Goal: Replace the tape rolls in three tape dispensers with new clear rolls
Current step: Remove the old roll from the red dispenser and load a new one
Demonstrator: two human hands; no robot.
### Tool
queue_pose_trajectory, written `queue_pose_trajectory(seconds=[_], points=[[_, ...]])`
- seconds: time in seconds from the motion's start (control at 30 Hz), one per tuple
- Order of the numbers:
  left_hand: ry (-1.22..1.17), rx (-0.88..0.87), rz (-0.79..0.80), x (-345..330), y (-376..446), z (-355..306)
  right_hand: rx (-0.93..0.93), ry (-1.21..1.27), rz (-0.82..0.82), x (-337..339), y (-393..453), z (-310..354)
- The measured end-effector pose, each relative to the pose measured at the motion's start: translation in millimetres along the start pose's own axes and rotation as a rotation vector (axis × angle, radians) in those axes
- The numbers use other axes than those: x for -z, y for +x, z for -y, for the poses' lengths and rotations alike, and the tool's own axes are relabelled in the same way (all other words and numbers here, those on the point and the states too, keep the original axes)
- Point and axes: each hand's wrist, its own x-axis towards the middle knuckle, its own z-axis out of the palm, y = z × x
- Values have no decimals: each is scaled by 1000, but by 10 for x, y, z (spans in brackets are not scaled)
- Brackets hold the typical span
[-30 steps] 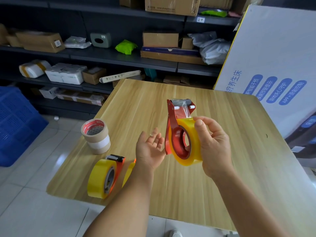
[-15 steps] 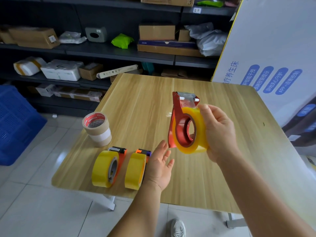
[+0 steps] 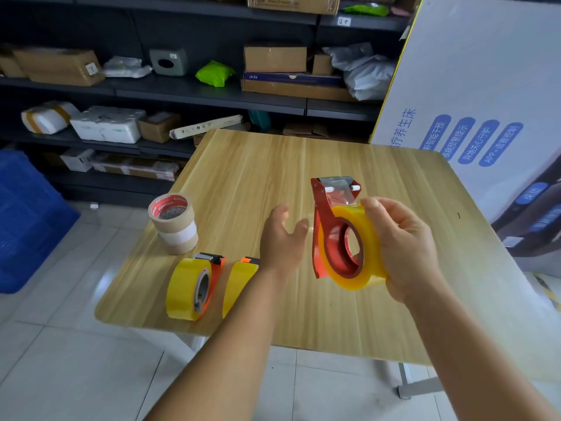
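Note:
My right hand (image 3: pixel 403 247) grips a red tape dispenser (image 3: pixel 329 235) with a clear yellowish roll (image 3: pixel 361 262) mounted on it, held upright above the wooden table (image 3: pixel 303 165). My left hand (image 3: pixel 282 238) hovers just left of the dispenser, fingers apart and blurred, holding nothing. Two orange dispensers with yellowish rolls stand on edge near the table's front left: one (image 3: pixel 191 288) in full view, the other (image 3: pixel 239 284) partly hidden behind my left forearm. A stack of brown and white tape rolls (image 3: pixel 174 223) stands at the left edge.
Dark shelves (image 3: pixel 182 92) with cardboard boxes and parcels run behind the table. A large white printed box (image 3: pixel 473 95) leans at the right. A blue crate (image 3: pixel 27 220) sits on the tiled floor at the left.
My left hand has risen from near the table's front edge to beside the red dispenser. The right hand keeps holding the dispenser in about the same place.

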Motion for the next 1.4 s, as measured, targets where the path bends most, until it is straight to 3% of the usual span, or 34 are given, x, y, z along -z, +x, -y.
queue_pose_trajectory(seconds=[0.13,0.3,0.43,0.7,0.97,1.3,1.4], points=[[101,138,47,-58,137,-31,7,5,26,98,23,47],[143,65,69,-239,164,-72,-7,5,35,219,72,79],[193,46,-33,-304,179,-87,-20,-14,21,282,129,105],[55,125,2,-288,180,-75,-35,6,22,270,191,133],[143,108,-23,-197,213,36,-71,0,44,176,190,72],[-91,181,102,-131,227,-93,-53,6,52,90,220,107],[-67,179,28,-165,265,-56,-45,-4,51,82,236,111]])
